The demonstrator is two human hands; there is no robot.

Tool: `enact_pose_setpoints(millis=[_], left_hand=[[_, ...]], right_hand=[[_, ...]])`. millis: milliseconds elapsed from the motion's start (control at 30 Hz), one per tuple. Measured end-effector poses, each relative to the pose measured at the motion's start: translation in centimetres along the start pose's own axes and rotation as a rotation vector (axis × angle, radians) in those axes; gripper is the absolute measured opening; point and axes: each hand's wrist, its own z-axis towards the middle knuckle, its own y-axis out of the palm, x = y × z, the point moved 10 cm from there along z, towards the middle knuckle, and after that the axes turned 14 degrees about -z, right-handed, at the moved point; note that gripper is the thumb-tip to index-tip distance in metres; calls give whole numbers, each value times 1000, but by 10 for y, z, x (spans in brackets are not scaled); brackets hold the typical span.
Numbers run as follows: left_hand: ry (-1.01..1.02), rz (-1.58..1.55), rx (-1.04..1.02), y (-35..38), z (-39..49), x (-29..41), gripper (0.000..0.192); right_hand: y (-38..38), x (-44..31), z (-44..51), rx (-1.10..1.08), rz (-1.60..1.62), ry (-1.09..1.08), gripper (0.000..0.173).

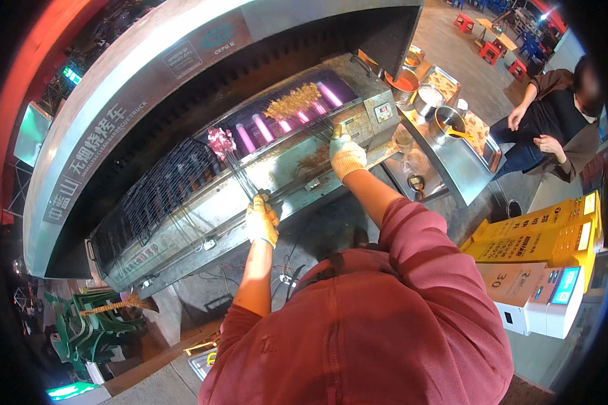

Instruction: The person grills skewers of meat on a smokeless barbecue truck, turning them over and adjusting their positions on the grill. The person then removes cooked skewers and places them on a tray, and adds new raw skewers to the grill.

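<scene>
In a knit work glove, my left hand [262, 221] grips the thin metal ends of several skewers. Pinkish raw-looking meat [221, 143] is bunched at their far end, over the middle of a barbecue grill [263, 174]. My right hand [347, 154], gloved too, is closed around another bundle of skewers at the grill's front edge. The browned meat [295, 100] on that bundle lies over the glowing pink heating tubes [262, 128]. My fingertips are partly hidden by the gloves and the angle.
A wire grate [169, 169] covers the grill's left part, beneath a metal hood [101, 101]. Pots [447, 124] and trays stand on a steel side table [458, 169] at right. A person [552, 121] is beyond it. Yellow power-bank stations [542, 228] stand close on my right.
</scene>
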Motion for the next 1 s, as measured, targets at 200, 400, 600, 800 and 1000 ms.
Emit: enact_pose_setpoints(millis=[200,400,600,800,1000], left_hand=[[6,11,-5,4,2,1,26],[-49,-31,20,2,0,1,29],[-66,-41,-23,1,3,-1,30],[4,57,39,-1,1,3,29],[-39,22,43,4,-3,4,34]], right_hand=[[-15,2,-8,230,29,-187,41],[6,18,20,79,486,-385,43],[2,37,19,38,465,-296,55],[-12,33,1,-27,-41,-196,49],[0,32,17,-13,187,-386,40]])
